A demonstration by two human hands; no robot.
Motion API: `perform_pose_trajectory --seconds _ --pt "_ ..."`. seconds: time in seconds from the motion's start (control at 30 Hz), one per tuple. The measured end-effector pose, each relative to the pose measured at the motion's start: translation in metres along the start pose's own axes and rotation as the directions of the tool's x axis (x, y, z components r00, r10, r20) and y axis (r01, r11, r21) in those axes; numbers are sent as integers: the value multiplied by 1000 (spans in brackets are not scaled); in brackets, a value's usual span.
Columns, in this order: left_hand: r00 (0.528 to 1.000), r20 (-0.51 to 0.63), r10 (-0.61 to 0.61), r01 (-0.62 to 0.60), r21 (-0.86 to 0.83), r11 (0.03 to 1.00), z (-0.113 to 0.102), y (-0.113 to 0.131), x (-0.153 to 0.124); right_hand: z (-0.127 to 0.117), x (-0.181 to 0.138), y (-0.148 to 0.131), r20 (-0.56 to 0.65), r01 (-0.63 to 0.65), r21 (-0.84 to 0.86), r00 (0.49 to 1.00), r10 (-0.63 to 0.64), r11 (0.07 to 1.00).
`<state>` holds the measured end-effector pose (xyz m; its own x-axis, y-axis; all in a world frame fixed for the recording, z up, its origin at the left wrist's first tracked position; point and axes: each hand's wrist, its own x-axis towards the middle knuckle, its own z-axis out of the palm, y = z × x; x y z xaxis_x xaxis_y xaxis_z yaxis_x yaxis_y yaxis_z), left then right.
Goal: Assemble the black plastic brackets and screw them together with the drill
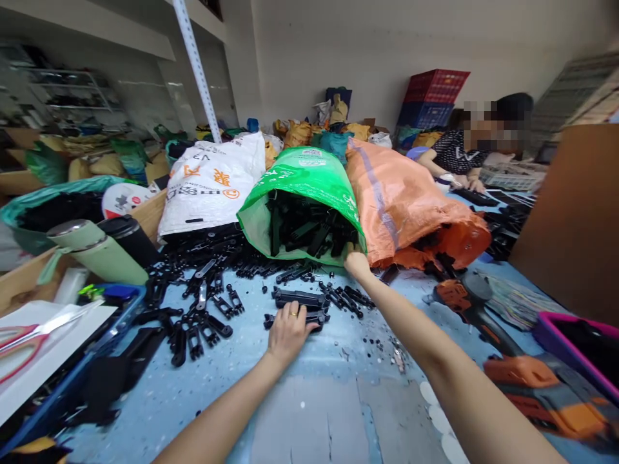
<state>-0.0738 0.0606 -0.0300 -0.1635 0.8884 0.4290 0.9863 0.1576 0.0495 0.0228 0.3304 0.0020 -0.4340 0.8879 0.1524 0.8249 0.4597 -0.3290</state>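
Observation:
My left hand (287,332), with a ring on one finger, is closed over long black plastic parts (300,298) lying side by side on the blue table. Its thumb reaches to the right along the nearer piece. My right hand (355,261) is at the lower right corner of a green woven bag (309,171), its fingers curled at the rim. Inside the bag's open mouth lie many black parts (309,232). Small black linkage pieces (345,299) are spread between my hands, and more (200,328) lie to the left.
White (207,180) and orange (401,193) sacks flank the green bag. At right are an orange-black power tool (546,380), cardboard (570,212) and a pink-rimmed bin (580,341). A green bottle (99,251) and scissors (33,338) are left. A co-worker (464,151) sits at the far right.

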Motion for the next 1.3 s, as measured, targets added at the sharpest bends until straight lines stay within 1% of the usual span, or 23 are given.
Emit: perform_pose_trajectory --seconds 0.1,0.17,0.23,0.3,0.37,0.4,0.47,0.53,0.57,0.6,0.63,0.67,0.7,0.73,0.77,0.87,0.9,0.97,1.03,1.1,1.17,1.23,1.3 --pt "995 -59 -82 79 -54 995 -6 -14 20 8 24 -2 8 -79 -7 997 79 997" --pt "983 -55 -175 172 -56 984 -13 -36 31 11 35 -3 10 -128 9 992 128 992" --pt "957 0 -291 291 -18 957 -17 -67 40 10 40 -1 8 -171 34 985 171 985" --pt "910 82 -407 404 50 914 -18 -101 45 4 39 4 14 -207 63 978 206 976" --pt "864 135 -485 474 108 874 -18 -130 44 -4 28 11 40 -236 96 972 233 967" --pt "849 145 -508 494 125 860 -17 -141 42 -9 20 16 55 -246 115 969 242 962" --pt "834 149 -531 514 137 847 -15 -155 34 -18 -4 24 83 -252 165 967 241 954" --pt "826 155 -543 524 144 839 -14 -160 25 -25 -37 29 123 -240 225 968 217 944" --pt "822 160 -546 527 147 837 -13 -160 22 -28 -55 30 174 -233 307 967 186 923" --pt "821 165 -547 528 147 836 -12 -160 21 -31 -75 31 244 -233 427 960 137 874" --pt "819 169 -548 529 147 836 -10 -159 21 -33 -95 30 318 -247 564 946 68 788" --pt "818 171 -549 530 147 835 -8 -157 24 -35 -115 27 375 -269 688 927 -13 674" --pt "818 171 -550 531 147 835 -6 -155 28 -37 -134 23 404 -287 777 910 -95 560" --pt "818 170 -550 531 145 835 -3 -153 35 -39 -152 16 406 -286 825 900 -160 487" --pt "818 169 -550 532 142 835 -1 -151 42 -41 -168 8 393 -259 838 897 -203 480" --pt "821 172 -544 529 130 839 6 -140 63 -42 -208 -23 343 -99 801 884 -317 590" --pt "821 173 -544 529 127 839 6 -136 68 -41 -218 -33 333 -60 800 873 -357 598" --pt "818 172 -548 533 129 836 4 -130 68 -36 -236 -47 316 -32 828 852 -418 560" --pt "816 163 -555 538 137 832 -5 -130 58 -29 -249 -48 288 -5 837 854 -432 548" --pt "811 149 -566 547 152 823 -18 -136 39 -24 -259 -35 264 55 792 867 -422 608" --pt "797 133 -589 566 173 806 -33 -147 17 -20 -265 -11 251 133 718 866 -432 683" --pt "781 119 -613 587 192 786 -45 -156 -2 -19 -269 15 253 210 638 852 -459 741" --pt "778 111 -619 593 198 780 -52 -160 -14 -20 -272 36 231 281 546 855 -465 789"
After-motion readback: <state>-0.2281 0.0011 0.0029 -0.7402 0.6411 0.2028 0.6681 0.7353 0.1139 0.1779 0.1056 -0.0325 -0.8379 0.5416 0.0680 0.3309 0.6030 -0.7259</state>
